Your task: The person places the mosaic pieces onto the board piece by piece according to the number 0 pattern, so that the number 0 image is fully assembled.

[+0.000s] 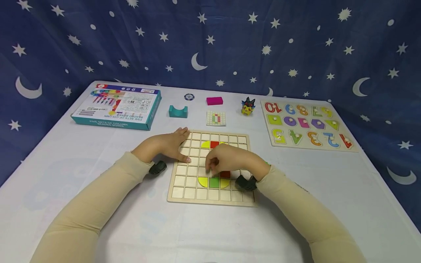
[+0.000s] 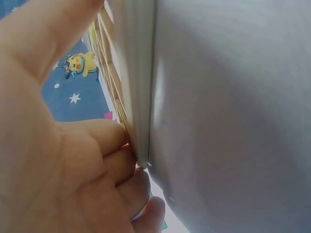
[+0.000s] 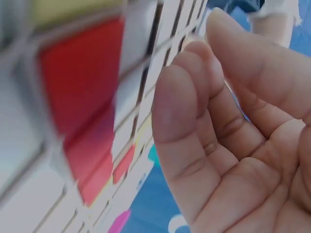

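Observation:
A wooden grid board lies in the middle of the white table. Set in it are a red square with yellow curved pieces at the top, and yellow, green and red pieces lower down. My left hand rests flat on the board's upper left edge, fingers straight; the left wrist view shows the hand against the board's rim. My right hand hovers over the board's middle, fingertips bent down to a cell. The right wrist view shows its fingers loosely curled with nothing between them, beside a red piece.
Along the back stand a teal box, a teal arch block, a round chip, a magenta block, a small grid card and a yellow toy figure. A number puzzle lies at the right.

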Motion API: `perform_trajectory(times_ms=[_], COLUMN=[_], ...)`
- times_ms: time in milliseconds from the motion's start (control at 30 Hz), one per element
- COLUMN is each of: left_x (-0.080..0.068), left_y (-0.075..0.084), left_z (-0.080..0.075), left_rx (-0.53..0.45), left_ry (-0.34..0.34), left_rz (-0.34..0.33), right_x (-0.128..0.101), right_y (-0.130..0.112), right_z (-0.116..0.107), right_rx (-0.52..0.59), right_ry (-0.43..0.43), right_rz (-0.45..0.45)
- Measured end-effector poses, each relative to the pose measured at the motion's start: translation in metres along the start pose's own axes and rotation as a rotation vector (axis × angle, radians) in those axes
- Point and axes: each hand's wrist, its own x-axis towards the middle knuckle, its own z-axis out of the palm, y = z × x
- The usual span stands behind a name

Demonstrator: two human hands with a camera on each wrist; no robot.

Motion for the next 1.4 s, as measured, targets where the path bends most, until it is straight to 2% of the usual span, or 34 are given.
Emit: perform_trajectory(times_ms=[333,800,1000,1400], left_x=[0.001,0.002,0.002,0.0], left_y=[-0.001,-0.001,-0.001,-0.001], left_z=[0.001,0.001,0.001,0.001], left_rx=[-0.008,-0.023,-0.013,-0.01], left_ry=[0.005,0.007,0.008,0.007], left_rz=[0.011,0.008,0.011,0.02], right_x=[-0.04,-0.086,-0.094,-0.09], right_y=[0.038,0.093,0.101,0.097], right_z=[-0.017,-0.024,-0.018,-0.01], right_rx=[0.052,0.064,0.077,0.062], right_ry=[0.08,0.135,0.151,0.174], right_rz=[0.119,0.286,0.304,0.292])
